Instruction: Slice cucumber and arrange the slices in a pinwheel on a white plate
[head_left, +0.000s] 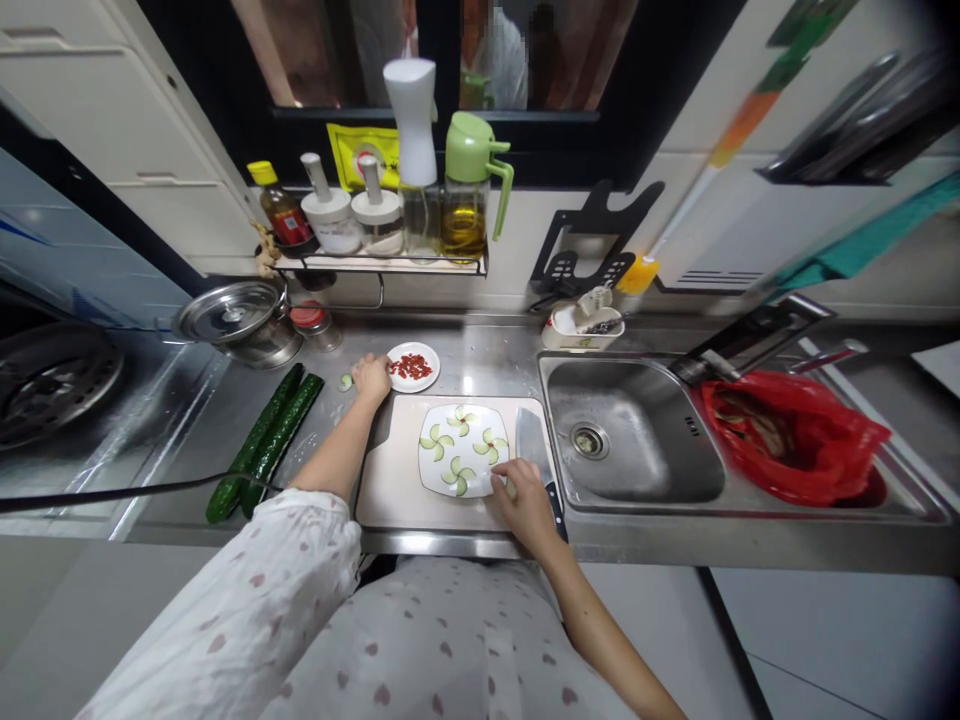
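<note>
My left hand (371, 378) is closed at the left rim of a small round plate (433, 381) that holds dried red berries or bits. A small cucumber end (345, 382) lies just left of that hand. My right hand (523, 497) is at the lower right edge of a squarish white plate (439, 474), its fingers curled together; a pale green bit may be between them, but I cannot make it out. Thin cucumber slices (463, 420) are fanned in several pinwheels on this plate. Under it lies a cutting board (390, 490), with a kitchen knife (531, 435) along its right side.
Two whole cucumbers (270, 445) lie on the left counter, before a lidded steel pot (232, 310) and a red-lidded jar (315, 325). A seasoning rack (375, 264) hangs behind. On the right are the sink (637, 470), tap (750, 340) and red plastic bag (795, 480).
</note>
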